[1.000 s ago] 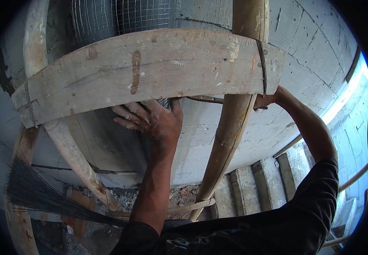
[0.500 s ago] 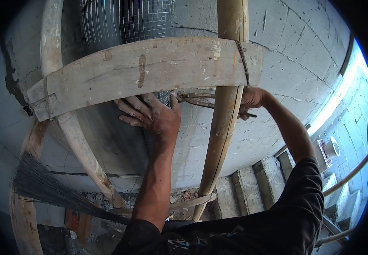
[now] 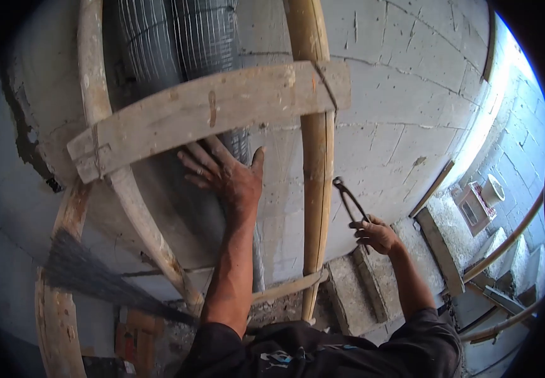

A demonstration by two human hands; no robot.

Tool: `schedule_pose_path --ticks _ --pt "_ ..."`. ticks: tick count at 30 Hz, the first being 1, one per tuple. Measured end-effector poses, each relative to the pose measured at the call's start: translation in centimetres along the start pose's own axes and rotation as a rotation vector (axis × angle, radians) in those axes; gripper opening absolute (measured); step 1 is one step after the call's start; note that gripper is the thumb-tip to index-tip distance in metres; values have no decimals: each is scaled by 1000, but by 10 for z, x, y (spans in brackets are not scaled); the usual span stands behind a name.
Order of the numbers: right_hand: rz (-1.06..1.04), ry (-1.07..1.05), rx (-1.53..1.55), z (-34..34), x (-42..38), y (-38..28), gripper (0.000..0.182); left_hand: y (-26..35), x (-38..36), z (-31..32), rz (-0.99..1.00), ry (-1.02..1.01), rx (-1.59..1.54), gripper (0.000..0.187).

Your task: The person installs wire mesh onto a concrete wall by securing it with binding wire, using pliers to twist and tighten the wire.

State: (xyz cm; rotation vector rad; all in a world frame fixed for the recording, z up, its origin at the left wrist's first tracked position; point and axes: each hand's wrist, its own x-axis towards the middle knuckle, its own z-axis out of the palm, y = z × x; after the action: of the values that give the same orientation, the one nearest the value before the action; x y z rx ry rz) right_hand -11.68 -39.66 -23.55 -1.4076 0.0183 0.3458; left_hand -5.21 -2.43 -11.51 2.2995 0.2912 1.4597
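Note:
My left hand (image 3: 228,176) lies with spread fingers against a grey pipe wrapped in wire mesh (image 3: 206,38), just under a wooden plank (image 3: 190,108). Part of its fingertips is hidden behind the plank's lower edge. My right hand (image 3: 376,235) is closed around the handles of a pair of end-cutting pincers (image 3: 351,201), out to the right of a bamboo pole (image 3: 317,170). The pincers' head points up and left, apart from the mesh. Beside the wrapped pipe runs a second mesh-covered pipe (image 3: 149,44).
A pale pole (image 3: 130,211) stands left, tied to the plank. A bundle of thin dark wires (image 3: 96,271) juts out at lower left. Concrete steps (image 3: 348,293) descend below right, with a white bucket (image 3: 493,190) farther off. The block wall (image 3: 386,120) rises behind.
My right hand has drawn the pincers away from the mesh, from behind the bamboo pole to the right and down. My left hand stays at the pipe, thumb apart. The view has shifted.

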Motion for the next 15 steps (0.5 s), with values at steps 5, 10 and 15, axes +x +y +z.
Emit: schedule_pose_path --ticks 5,10,15 --pt "-400 464 -145 7 -56 57 21 -50 -42 -38 -169 -80 -354 120" --pt "-380 649 124 5 -109 70 18 -118 -44 -26 -499 -216 -634 126" --pt "-267 648 260 26 -140 86 17 -133 -19 -9 -407 -507 -764 133"
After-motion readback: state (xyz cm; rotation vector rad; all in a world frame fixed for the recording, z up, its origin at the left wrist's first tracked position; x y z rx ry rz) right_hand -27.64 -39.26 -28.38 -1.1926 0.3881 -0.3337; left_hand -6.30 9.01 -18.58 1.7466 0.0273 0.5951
